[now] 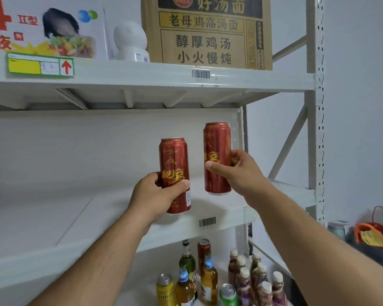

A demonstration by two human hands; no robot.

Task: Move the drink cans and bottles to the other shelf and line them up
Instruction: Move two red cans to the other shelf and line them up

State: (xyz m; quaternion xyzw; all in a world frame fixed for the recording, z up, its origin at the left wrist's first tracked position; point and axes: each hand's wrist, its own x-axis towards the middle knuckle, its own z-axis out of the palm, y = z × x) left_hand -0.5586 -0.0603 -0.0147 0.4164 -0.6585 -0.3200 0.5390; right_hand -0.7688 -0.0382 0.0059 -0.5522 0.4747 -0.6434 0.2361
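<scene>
My left hand [157,193] grips a tall red can [174,160] with gold lettering, held upright above the front edge of the white middle shelf [97,213]. My right hand [234,171] grips a second red can [217,142] of the same kind, upright and slightly higher, further right and deeper over the shelf. Neither can touches the shelf board. On the lower shelf stand a third red can [203,248], a yellow can [165,288], a green can [228,293], green and amber bottles [209,281] and several small brown bottles [244,281].
The upper shelf [142,74] carries a cardboard noodle box [206,32], a white round device [131,40] and a printed white carton [42,25]. A white upright post [317,107] bounds the rack at right. Orange and dark items [374,237] lie at far right.
</scene>
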